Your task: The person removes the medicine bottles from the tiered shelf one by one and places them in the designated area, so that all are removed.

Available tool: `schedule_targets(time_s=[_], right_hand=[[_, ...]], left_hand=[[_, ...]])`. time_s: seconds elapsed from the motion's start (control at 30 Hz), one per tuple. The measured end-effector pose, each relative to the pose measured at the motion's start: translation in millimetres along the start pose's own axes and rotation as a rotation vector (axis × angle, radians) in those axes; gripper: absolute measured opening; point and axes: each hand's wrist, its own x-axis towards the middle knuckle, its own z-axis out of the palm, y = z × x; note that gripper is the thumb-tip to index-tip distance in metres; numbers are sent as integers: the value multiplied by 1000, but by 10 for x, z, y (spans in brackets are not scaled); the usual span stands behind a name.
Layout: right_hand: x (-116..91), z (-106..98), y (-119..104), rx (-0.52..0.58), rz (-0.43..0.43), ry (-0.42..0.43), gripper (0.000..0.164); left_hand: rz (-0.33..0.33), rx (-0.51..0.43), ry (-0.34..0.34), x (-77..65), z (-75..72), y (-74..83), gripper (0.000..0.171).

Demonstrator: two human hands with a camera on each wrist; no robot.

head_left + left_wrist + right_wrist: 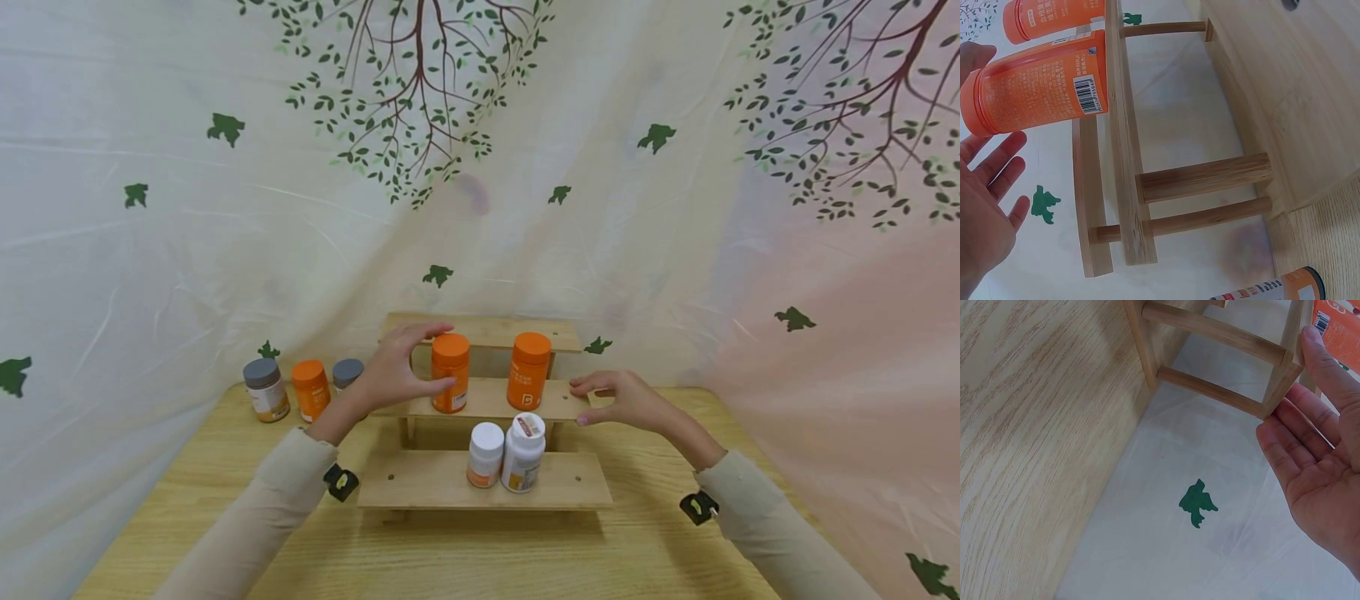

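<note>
The left hand (392, 367) and right hand (622, 402) have fingers apart; careless left touch could topple nearby orange bottle (453, 367).

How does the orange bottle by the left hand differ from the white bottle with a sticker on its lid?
Colour: the orange bottle has an orange lid; the white bottle has a white one.
Place: the orange bottle stands on the middle shelf, the white bottle on the lowest shelf.
Hand: the left hand is right beside the orange bottle; no hand is at the white bottle.
Both stand upright with lids on.
</note>
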Motion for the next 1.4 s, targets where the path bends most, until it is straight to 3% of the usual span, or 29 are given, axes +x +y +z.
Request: schedule_targets(time_s=[0.5, 1.03, 1.4], right_hand=[[18, 5, 13, -1, 4, 3, 48], [10, 15, 42, 3, -3, 12, 47], [7, 15, 59, 3, -13, 13, 46]], left_hand=[[18, 49, -15, 67, 26, -13, 68], [-8, -8, -37, 50, 75, -8, 66], [-60, -210, -68, 67, 57, -4, 63]])
